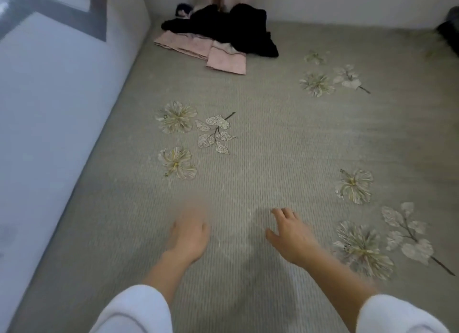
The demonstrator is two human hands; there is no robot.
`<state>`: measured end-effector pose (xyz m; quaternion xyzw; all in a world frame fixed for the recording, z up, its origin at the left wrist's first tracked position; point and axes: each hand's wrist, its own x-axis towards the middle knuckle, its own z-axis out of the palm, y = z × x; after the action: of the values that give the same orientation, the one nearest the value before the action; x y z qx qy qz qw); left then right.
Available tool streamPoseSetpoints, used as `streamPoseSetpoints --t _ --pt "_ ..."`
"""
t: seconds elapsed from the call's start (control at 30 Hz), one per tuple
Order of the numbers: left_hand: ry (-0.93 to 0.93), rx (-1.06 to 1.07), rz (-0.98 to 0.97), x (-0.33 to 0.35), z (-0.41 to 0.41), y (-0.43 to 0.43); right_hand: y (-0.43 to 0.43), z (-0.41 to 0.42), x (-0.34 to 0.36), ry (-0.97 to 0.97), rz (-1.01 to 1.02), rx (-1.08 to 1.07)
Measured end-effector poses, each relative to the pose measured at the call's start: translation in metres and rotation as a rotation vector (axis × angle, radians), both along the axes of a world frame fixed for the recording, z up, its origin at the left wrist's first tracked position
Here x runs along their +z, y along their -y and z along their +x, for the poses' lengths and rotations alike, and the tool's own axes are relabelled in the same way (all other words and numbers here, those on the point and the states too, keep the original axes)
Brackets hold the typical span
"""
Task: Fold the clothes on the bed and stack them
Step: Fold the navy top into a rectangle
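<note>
Head view of a bed (273, 139) with a grey-green flowered cover. The landmark is the black garment (223, 27), heaped unfolded at the bed's far edge. Left of the black garment, a white panel (49, 109) borders the bed. Well nearer the camera than the black garment, and slightly left of it, is the left hand (188, 238). Its fingers are blurred, extended forward, and hold nothing. A pink garment (198, 47) lies flat, partly under the black garment's near side. Well nearer than the black garment, and right of it, is the right hand (290, 236). Its fingers are loosely spread and hold nothing. Far right of the black garment sits a dark, indistinct object (447, 32).
</note>
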<state>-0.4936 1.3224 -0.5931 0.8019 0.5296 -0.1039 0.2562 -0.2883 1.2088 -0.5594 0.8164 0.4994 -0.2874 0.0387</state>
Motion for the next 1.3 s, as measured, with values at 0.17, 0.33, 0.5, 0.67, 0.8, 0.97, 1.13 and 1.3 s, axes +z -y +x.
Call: streamPoseSetpoints --t 0.17,0.33,0.5,0.67,0.8,0.97,1.13,1.3 --pt "-0.015 -0.061 0.033 -0.065 0.016 -0.051 -0.021 0.010 -0.061 0.032 0.014 -0.007" --pt "-0.065 -0.066 0.113 -0.079 0.054 -0.111 -0.064 0.036 -0.094 0.071 0.060 -0.028" --pt "-0.071 0.012 0.109 -0.083 0.084 -0.145 -0.110 0.066 -0.106 0.084 0.100 -0.006" --pt "-0.046 0.012 0.126 -0.078 0.084 -0.143 -0.139 0.087 -0.100 0.076 0.064 0.013" --pt "-0.095 0.007 0.119 -0.073 0.088 -0.145 -0.187 0.109 -0.096 0.050 0.060 0.006" --pt "-0.080 0.001 0.181 -0.078 0.116 -0.200 -0.244 0.148 -0.097 0.043 0.075 0.040" --pt "-0.058 0.047 0.203 -0.085 0.173 -0.290 -0.271 0.185 -0.111 0.069 0.140 0.105" --pt "-0.013 0.130 0.347 -0.097 0.212 -0.328 -0.319 0.245 -0.117 0.125 0.190 0.086"
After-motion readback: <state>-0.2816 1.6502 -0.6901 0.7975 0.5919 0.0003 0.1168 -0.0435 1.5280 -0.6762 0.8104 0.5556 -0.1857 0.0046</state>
